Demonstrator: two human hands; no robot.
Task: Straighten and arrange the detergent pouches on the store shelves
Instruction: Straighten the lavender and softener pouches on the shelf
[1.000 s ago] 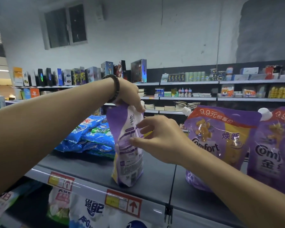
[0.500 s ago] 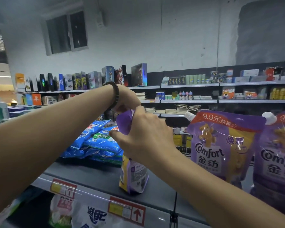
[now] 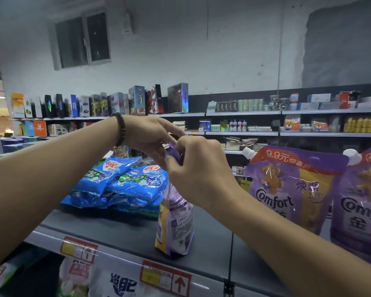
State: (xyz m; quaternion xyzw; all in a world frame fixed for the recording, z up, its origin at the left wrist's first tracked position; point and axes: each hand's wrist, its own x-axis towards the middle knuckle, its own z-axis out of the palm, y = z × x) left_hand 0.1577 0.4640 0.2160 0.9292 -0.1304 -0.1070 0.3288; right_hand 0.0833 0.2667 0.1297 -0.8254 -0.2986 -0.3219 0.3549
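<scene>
Where it stands mid-frame, a glossy purple pouch (image 3: 176, 224), crumpled top pinched by left hand (image 3: 150, 136) and right hand (image 3: 199, 170).

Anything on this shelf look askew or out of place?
The purple pouch held by the left hand and right hand stands turned, back label outward, unlike the front-facing Comfort pouches. Blue bags lie heaped.

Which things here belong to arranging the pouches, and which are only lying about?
Job: purple pouch, held at its top by left hand and right hand; Comfort pouches beside it; stacked blue bags; grey shelf.
Lying about: boxes on the far top shelf; small bottles on the far middle shelf.
</scene>
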